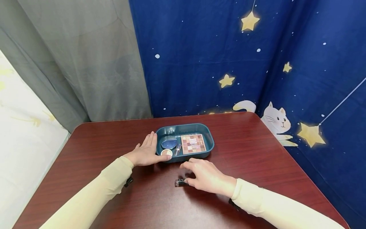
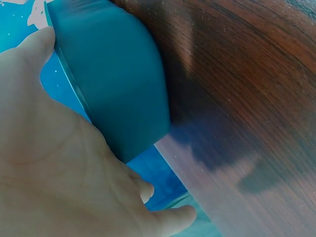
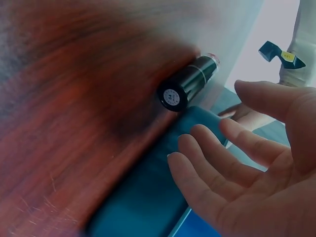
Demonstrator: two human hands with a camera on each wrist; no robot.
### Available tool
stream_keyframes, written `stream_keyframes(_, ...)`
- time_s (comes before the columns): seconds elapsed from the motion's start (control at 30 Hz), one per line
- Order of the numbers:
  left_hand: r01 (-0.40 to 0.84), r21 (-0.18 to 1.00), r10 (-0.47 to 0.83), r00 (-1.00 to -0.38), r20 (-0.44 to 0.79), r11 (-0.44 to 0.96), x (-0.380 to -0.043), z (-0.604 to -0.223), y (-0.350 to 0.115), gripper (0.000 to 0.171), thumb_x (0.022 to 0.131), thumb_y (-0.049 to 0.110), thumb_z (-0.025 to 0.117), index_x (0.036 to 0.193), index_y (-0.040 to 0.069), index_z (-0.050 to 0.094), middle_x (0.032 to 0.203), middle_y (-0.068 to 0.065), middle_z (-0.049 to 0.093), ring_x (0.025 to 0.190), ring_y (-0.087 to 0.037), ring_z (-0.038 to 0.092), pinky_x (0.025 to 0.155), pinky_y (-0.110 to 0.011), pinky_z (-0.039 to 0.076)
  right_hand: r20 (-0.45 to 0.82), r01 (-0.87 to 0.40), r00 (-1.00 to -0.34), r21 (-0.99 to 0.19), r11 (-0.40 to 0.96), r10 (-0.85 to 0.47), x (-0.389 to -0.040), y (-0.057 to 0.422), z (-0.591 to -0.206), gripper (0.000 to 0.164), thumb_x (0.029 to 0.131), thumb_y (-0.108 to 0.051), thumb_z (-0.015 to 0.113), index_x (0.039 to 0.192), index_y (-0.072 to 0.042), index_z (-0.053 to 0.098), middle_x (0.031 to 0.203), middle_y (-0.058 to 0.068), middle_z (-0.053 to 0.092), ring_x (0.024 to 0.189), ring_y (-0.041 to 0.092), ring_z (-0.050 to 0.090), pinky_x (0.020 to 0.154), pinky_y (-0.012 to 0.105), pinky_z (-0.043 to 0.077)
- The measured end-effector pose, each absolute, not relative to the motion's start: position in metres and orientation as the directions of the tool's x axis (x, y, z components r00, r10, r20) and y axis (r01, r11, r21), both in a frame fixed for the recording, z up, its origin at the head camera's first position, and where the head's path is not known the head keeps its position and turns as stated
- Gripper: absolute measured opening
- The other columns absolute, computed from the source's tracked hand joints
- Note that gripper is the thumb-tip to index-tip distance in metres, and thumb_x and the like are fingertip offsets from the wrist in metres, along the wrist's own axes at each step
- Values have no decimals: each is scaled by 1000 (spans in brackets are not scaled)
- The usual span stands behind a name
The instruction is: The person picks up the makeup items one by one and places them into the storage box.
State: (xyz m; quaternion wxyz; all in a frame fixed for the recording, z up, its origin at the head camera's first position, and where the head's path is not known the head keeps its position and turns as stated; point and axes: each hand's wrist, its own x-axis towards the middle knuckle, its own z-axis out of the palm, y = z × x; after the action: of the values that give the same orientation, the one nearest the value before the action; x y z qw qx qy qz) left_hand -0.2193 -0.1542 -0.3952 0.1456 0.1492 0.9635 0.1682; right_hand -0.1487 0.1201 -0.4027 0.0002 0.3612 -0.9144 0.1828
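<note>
A dark teal tray [image 1: 210,144] stands on the table. My left hand [image 1: 146,153] lies along its left end, fingers straight and thumb reaching over the near left corner; the left wrist view has the thumb [image 2: 39,44] at the tray's rim. In front of the tray, a black lipstick tube [image 1: 180,182] with a clear end lies on its side. My right hand [image 1: 207,176] hovers by the tube with loosely bent fingers and nothing between them. The right wrist view shows a gap between the fingers [image 3: 185,173] and the tube [image 3: 190,83], whose base bears a round label.
Inside the tray are an eyeshadow palette [image 1: 193,144], a blue round compact [image 1: 169,142], a small tube [image 1: 178,149] and a round white-rimmed pan [image 1: 166,154]. Dark red wood forms the table [image 1: 154,203]. Behind its far edge hang grey and blue curtains [image 1: 186,79].
</note>
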Motion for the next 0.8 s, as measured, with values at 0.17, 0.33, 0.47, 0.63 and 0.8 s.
stream_keyframes(0.17, 236, 374, 337, -913, -231, 897, -221, -398, -155, 130, 81, 84, 52, 158, -5, -2, 166, -22, -8, 152, -39, -3, 113, -70, 10, 123, -670, -731, -321, 670, -671, -148, 121, -408, 38, 85, -26, 82, 121, -22, 70, 101, -7, 64, 87, 5, 59, 70, 30, 52)
stream_keyframes(0.33, 236, 391, 337, -917, -214, 890, -223, -404, -156, 133, 78, 86, 53, 158, -5, -2, 166, -22, -7, 152, -39, -3, 112, -72, 8, 127, -683, -720, -303, 665, -682, -148, 121, -412, 35, 84, -22, 82, 117, -24, 71, 98, -9, 63, 85, 6, 59, 67, 31, 52)
stream_keyframes(0.47, 244, 400, 347, -914, -209, 884, -221, -400, -156, 132, 79, 85, 53, 158, -7, -1, 165, -24, -6, 152, -41, -2, 112, -71, 9, 129, -691, -713, -298, 659, -689, -149, 121, -415, 30, 84, -20, 82, 111, -25, 72, 94, -8, 63, 81, 6, 58, 64, 30, 50)
stream_keyframes(0.63, 242, 388, 343, -915, -213, 889, -219, -398, -154, 129, 82, 83, 52, 158, -6, -2, 166, -23, -7, 152, -39, -2, 113, -69, 11, 135, -704, -704, -259, 661, -697, -150, 120, -418, 22, 83, -20, 83, 99, -25, 69, 87, -10, 60, 74, 5, 56, 58, 29, 47)
stream_keyframes(0.8, 240, 368, 334, -917, -218, 898, -219, -397, -153, 128, 83, 82, 52, 158, -6, -2, 166, -22, -7, 152, -39, -1, 114, -69, 12, 130, -705, -704, -256, 662, -699, -149, 119, -422, 20, 81, -20, 84, 93, -27, 69, 83, -12, 58, 71, 4, 53, 55, 29, 45)
